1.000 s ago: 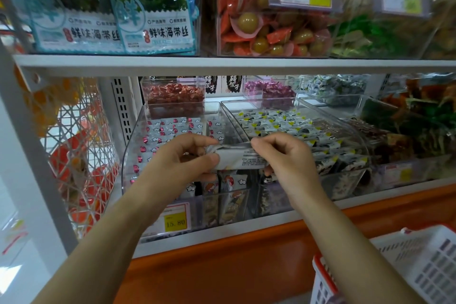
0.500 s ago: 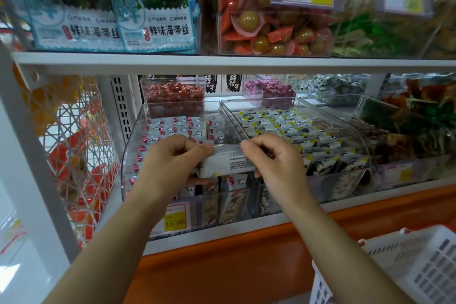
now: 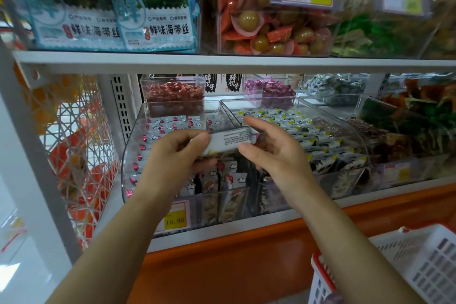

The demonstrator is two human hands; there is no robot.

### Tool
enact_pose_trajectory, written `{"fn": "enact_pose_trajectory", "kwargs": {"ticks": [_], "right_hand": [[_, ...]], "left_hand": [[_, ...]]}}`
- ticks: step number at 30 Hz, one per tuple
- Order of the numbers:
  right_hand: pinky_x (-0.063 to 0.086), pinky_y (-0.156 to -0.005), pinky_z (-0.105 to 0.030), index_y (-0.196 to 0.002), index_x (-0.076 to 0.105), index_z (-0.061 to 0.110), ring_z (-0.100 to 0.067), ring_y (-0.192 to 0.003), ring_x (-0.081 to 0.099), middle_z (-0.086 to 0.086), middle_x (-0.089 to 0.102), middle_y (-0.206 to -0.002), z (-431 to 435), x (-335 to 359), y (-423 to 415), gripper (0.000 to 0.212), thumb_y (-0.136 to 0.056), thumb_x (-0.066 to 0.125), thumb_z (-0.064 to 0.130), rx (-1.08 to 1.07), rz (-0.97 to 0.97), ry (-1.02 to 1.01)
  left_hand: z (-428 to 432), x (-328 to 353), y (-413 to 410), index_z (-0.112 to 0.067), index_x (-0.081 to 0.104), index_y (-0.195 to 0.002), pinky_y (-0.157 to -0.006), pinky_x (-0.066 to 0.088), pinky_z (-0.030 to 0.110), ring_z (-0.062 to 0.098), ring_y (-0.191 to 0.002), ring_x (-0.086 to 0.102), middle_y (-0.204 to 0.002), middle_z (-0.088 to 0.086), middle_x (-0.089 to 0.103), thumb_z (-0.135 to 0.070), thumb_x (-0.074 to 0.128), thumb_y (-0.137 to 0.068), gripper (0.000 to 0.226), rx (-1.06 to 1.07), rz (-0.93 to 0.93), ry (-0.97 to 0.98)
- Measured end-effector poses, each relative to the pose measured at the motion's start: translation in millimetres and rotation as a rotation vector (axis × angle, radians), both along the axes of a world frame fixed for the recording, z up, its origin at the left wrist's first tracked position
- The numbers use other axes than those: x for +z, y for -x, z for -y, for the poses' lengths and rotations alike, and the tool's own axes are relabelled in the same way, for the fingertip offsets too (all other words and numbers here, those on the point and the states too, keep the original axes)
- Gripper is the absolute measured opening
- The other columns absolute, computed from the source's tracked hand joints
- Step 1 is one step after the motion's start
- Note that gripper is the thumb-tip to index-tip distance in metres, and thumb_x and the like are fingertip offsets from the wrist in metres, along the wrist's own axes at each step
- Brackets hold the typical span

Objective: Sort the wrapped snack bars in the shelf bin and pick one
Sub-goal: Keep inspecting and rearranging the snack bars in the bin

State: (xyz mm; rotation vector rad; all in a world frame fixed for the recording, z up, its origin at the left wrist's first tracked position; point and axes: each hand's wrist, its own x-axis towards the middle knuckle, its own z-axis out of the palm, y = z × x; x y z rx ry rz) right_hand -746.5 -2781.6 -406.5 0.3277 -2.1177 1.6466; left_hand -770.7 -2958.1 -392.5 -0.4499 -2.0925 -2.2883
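Observation:
My left hand (image 3: 177,153) grips the left end of a white wrapped snack bar (image 3: 234,139), printed back side up, held level just above the clear left shelf bin (image 3: 128,155). My right hand (image 3: 276,155) is at the bar's right end with fingers spread and relaxed, index above the bar and thumb just under its corner. The bin holds several white snack bars with red and pink marks (image 3: 172,122), lying flat at the back and standing upright at the front (image 3: 229,180).
A second clear bin (image 3: 355,136) to the right holds several black-and-yellow wrapped bars. A yellow 15.80 price tag (image 3: 175,217) hangs below the left bin. A white basket with red rim (image 3: 419,259) sits at lower right. The upper shelf edge (image 3: 222,63) is close overhead.
My right hand has let go of the bar's right end and opened its fingers. My left hand keeps its grip; the bar sits slightly tilted, higher on the right.

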Motion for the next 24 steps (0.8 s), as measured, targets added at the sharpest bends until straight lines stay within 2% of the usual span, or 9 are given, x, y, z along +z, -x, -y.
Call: {"fn": "enact_pose_trajectory", "kwargs": {"ticks": [2, 4, 6, 8, 11, 14, 16, 20, 24], "right_hand": [[0.046, -0.062, -0.01, -0.107, 0.06, 0.039, 0.007, -0.076, 0.06, 0.024, 0.065, -0.082, -3, 0, 1, 0.032, -0.08, 0.07, 0.026, -0.047, -0.048, -0.053], [0.047, -0.055, -0.011, -0.102, 0.064, 0.03, 0.006, -0.068, 0.06, 0.018, 0.066, -0.077, -5, 0, 2, 0.022, -0.082, 0.068, 0.022, -0.149, -0.079, 0.054], [0.051, -0.052, -0.017, -0.105, 0.062, 0.017, -0.001, -0.066, 0.064, 0.005, 0.066, -0.083, -10, -1, 3, 0.022, -0.084, 0.066, 0.021, -0.222, -0.065, 0.25], [0.054, -0.053, -0.022, -0.106, 0.059, 0.012, -0.009, -0.066, 0.067, 0.001, 0.066, -0.084, -15, 0, 4, 0.023, -0.085, 0.065, 0.019, -0.257, -0.054, 0.358], [0.057, -0.058, -0.026, -0.1, 0.059, 0.008, -0.01, -0.067, 0.068, 0.004, 0.065, -0.08, -16, -2, 6, 0.018, -0.086, 0.065, 0.018, -0.274, -0.044, 0.338], [0.059, -0.061, -0.03, -0.098, 0.06, 0.006, -0.008, -0.063, 0.066, 0.012, 0.067, -0.071, -15, -5, 7, 0.019, -0.086, 0.065, 0.019, -0.276, -0.042, 0.32], [0.059, -0.062, -0.032, -0.094, 0.06, 0.007, -0.008, -0.062, 0.065, 0.012, 0.065, -0.07, -15, -5, 7, 0.015, -0.086, 0.064, 0.018, -0.272, -0.042, 0.325], [0.06, -0.066, -0.035, -0.098, 0.059, 0.007, -0.006, -0.063, 0.065, 0.008, 0.063, -0.078, -15, -3, 6, 0.016, -0.087, 0.064, 0.018, -0.277, -0.027, 0.288], [0.058, -0.063, -0.029, -0.099, 0.052, 0.023, -0.017, -0.073, 0.067, -0.003, 0.06, -0.089, -11, 1, 4, 0.021, -0.085, 0.067, 0.02, -0.316, -0.067, 0.174]], "left_hand": [[-3, -1, 1, -0.013, 0.066, -0.093, -0.061, 0.054, 0.017, 0.016, -0.079, 0.069, -0.087, 0.005, 0.069, -0.022, 0.053, -0.091, 0.016, -0.012, 0.012, -0.019], [-8, -4, 3, -0.017, 0.063, -0.099, -0.062, 0.056, 0.023, 0.016, -0.084, 0.067, -0.093, 0.005, 0.066, -0.03, 0.048, -0.094, 0.021, 0.028, -0.031, 0.046], [-11, -10, 10, -0.019, 0.061, -0.107, -0.066, 0.052, 0.024, 0.01, -0.086, 0.063, -0.096, -0.003, 0.064, -0.033, 0.045, -0.095, 0.024, 0.158, -0.175, 0.248], [-12, -14, 17, -0.017, 0.063, -0.108, -0.073, 0.047, 0.026, 0.01, -0.09, 0.058, -0.096, -0.006, 0.064, -0.025, 0.047, -0.095, 0.022, 0.258, -0.355, 0.502], [-18, -24, 26, -0.016, 0.067, -0.106, -0.09, 0.041, 0.038, 0.023, -0.104, 0.05, -0.106, 0.002, 0.061, -0.025, 0.048, -0.095, 0.024, 0.236, -0.491, 0.791], [-26, -30, 27, -0.025, 0.067, -0.1, -0.091, 0.03, 0.038, 0.021, -0.108, 0.041, -0.104, -0.004, 0.056, -0.038, 0.048, -0.093, 0.024, 0.215, -0.494, 0.982], [-29, -32, 28, -0.03, 0.066, -0.097, -0.09, 0.027, 0.039, 0.02, -0.108, 0.04, -0.1, -0.007, 0.055, -0.044, 0.05, -0.09, 0.022, 0.204, -0.49, 1.044], [-28, -30, 32, -0.034, 0.058, -0.078, -0.085, 0.02, 0.035, 0.019, -0.105, 0.045, -0.092, -0.01, 0.058, -0.048, 0.056, -0.085, 0.016, 0.162, -0.433, 1.008], [-24, -27, 33, -0.032, 0.056, -0.072, -0.086, 0.022, 0.033, 0.015, -0.099, 0.049, -0.092, -0.01, 0.06, -0.053, 0.059, -0.079, 0.022, 0.084, -0.419, 1.035]]}}
